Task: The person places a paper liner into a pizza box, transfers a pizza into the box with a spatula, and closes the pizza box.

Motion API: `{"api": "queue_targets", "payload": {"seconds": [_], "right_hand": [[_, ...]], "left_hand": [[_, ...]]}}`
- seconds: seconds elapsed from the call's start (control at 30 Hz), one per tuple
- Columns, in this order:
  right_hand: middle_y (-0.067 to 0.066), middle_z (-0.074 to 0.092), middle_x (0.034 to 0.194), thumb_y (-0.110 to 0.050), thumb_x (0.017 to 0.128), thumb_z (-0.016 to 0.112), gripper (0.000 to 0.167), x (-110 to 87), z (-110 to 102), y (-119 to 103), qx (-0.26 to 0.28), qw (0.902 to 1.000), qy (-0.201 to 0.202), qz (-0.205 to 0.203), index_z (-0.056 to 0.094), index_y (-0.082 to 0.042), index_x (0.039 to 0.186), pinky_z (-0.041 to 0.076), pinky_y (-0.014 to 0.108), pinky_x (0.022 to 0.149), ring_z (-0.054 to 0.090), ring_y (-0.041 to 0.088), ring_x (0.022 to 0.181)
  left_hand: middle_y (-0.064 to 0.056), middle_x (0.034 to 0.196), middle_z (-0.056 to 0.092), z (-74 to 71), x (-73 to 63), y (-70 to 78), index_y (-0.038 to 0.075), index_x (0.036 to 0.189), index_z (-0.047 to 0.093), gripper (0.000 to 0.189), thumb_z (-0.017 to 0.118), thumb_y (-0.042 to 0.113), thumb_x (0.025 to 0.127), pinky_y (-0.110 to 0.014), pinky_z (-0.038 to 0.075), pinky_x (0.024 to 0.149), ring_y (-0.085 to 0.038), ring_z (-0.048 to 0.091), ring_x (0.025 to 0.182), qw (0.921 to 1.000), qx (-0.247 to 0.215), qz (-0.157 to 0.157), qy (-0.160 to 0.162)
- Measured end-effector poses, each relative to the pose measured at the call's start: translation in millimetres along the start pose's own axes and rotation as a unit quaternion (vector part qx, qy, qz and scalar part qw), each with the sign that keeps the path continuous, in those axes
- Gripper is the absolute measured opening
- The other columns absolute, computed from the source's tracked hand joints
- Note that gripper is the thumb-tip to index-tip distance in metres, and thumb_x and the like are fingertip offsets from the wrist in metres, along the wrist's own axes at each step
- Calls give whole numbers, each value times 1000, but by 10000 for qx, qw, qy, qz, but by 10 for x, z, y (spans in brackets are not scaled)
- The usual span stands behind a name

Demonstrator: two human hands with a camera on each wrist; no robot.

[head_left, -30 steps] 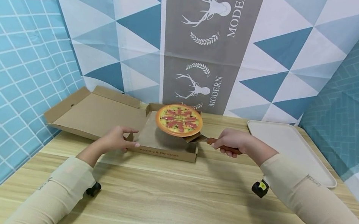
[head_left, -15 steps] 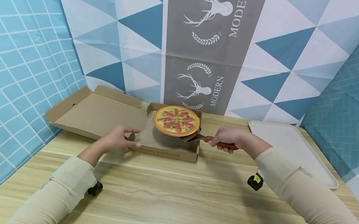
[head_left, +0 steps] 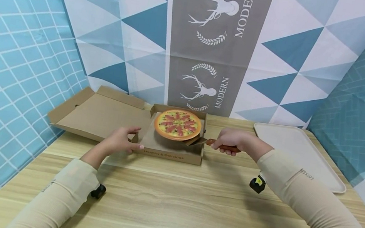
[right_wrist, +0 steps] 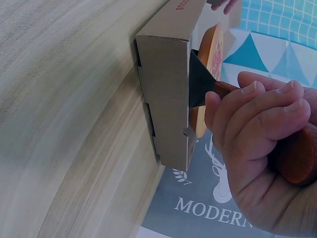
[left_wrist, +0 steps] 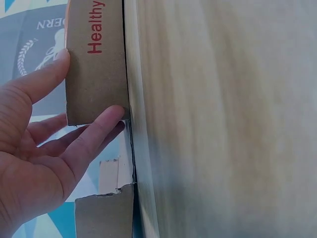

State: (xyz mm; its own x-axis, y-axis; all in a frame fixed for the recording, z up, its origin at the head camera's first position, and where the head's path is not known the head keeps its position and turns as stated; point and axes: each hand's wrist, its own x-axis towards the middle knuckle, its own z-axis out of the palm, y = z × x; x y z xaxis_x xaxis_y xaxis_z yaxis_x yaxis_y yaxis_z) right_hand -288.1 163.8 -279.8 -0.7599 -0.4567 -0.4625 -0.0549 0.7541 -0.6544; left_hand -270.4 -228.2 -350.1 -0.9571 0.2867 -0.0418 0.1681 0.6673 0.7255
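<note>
The box (head_left: 173,144) sits open near the table's (head_left: 169,205) far edge, its lid (head_left: 98,112) folded flat out toward 9 o'clock, close to the tiled wall (head_left: 10,66). At 3 o'clock a pale tray (head_left: 299,154) lies well apart from the box, with bare wood between them. Toward 6 o'clock the tabletop runs wide and open in front of both sleeves.

The left hand (head_left: 119,142) steadies the box's front left corner, thumb and fingers pinching the front wall. The right hand (head_left: 233,140) is wrapped around the wooden handle of a spatula (head_left: 199,141), whose dark blade reaches over the box's right wall at 3 o'clock.

The pizza (head_left: 177,125) rides on that blade, just above the box floor and inside the walls, slightly tilted. It is round, with an orange crust, yellow top and red strips fanning from the middle.
</note>
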Motion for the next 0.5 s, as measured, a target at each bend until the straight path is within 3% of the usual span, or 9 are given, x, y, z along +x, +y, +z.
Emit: {"api": "queue_targets", "payload": {"seconds": [0.5], "right_hand": [[-1,46,56,-19,95,60,28,-11,-104,-19,-100,9999,0,84,59,-9,69,37,23,44,39,9,43]], "left_hand": [[-32,147,34,14,24,-3,-4,146,37,80,78,27,85,-45,52,89,-26,70,79,9997,-124,-218,-16]]}}
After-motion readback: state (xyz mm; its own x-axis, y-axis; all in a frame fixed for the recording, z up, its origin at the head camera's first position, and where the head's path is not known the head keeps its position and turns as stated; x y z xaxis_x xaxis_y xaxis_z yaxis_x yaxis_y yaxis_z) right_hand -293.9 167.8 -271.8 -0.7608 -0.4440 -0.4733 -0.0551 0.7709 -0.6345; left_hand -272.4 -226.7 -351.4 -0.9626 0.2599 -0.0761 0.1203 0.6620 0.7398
